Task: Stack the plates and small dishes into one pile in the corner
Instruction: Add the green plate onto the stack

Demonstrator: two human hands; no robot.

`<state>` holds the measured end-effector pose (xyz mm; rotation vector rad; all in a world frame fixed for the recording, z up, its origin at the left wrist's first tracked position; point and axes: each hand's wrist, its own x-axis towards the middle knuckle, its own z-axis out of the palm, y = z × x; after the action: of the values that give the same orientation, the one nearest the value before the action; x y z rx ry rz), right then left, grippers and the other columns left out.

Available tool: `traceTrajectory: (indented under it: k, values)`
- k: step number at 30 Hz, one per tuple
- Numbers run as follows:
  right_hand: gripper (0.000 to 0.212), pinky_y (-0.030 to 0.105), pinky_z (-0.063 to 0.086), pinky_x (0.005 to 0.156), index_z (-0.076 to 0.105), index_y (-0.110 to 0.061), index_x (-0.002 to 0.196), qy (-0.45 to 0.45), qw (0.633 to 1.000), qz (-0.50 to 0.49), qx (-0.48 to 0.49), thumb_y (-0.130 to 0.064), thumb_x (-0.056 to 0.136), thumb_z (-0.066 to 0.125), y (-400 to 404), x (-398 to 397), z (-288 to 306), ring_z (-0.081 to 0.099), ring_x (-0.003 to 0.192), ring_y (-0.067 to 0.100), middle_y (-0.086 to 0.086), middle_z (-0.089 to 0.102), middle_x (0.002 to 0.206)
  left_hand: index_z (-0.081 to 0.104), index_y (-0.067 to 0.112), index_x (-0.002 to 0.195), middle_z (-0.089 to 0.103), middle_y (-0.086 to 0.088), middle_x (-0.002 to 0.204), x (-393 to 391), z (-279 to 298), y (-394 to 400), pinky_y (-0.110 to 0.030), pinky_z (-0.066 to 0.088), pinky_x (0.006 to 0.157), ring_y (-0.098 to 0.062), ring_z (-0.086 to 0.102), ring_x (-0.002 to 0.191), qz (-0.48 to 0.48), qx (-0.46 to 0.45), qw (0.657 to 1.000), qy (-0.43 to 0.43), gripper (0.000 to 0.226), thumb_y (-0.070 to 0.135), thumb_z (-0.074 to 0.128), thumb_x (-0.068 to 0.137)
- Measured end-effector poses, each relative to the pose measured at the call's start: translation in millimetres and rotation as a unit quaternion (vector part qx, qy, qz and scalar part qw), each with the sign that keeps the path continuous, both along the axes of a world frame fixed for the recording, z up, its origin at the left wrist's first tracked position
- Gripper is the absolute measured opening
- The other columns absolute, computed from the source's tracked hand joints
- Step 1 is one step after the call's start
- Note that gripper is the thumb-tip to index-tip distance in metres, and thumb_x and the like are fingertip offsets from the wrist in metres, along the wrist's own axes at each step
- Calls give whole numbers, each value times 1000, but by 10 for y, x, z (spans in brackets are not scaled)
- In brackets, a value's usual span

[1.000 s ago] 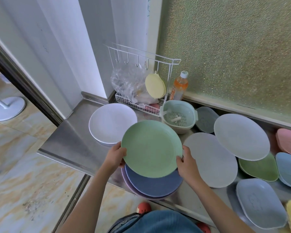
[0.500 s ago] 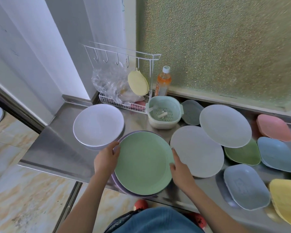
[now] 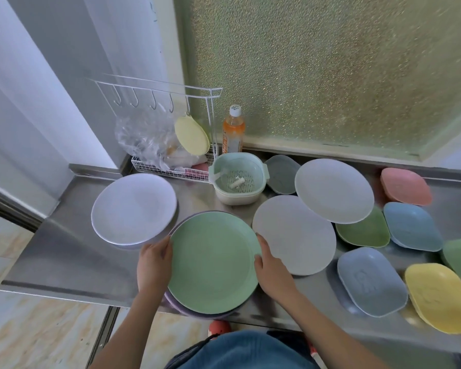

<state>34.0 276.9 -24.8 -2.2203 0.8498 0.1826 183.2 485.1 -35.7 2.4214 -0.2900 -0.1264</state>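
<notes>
round flat plates: 4 white/grey [image 3: 133,209], 1 pale green [image 3: 213,262] | small rounded-rectangular plastic dishes: 7 counted [image 3: 371,280] | orange-liquid plastic bottle: 1 [image 3: 233,131] | mint strainer basket: 1 [image 3: 237,179]

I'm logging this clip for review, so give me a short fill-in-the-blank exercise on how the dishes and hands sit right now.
1. Both hands, the left hand and the right hand, grip the rim of the round ____ plastic plate.
2. That plate tops a small stack whose lowest visible rim is ____.
3. The orange drink bottle has a ____ cap.
4. The pale green strainer basket stands directly in front of the ____.

Missing words: green; purple; white; bottle
</notes>
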Motion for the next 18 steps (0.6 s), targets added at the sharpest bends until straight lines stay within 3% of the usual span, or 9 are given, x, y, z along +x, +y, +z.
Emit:
traceTrajectory:
  k: [5,9,15,18]
  values:
    - [54,43,48,83,1,-44,143,3,1000,-1,15,-29,98,26,8,12,-47,62,91,38,17,66,103,70,5,90,62,-16,72,-38,61,-7,-31,37,64,-31,54,80,18,-39,999,30,21,12,51,93]
    - [54,42,45,88,2,-44,145,-15,999,-13,44,-29,99,26,-4,21,-46,60,99,37,16,65,110,67,23,116,67,-13,77,-42,101,-27,-33,41,65,-25,52,70,54,-89,988,113,29,19,48,95]
    - [52,38,46,88,8,-41,147,-44,997,-48,49,-29,100,27,-38,-25,-5,60,100,33,14,65,110,65,24,119,66,-7,77,-23,100,-117,-30,41,63,-22,51,68,41,-94,986,128,31,19,46,95]
    - [50,35,42,96,12,-43,146,-42,991,-69,109,-34,100,30,-95,-58,6,54,116,29,7,56,131,66,15,112,65,-13,75,-104,95,-231,-26,37,54,-23,50,62,44,-63,994,83,31,17,40,97]
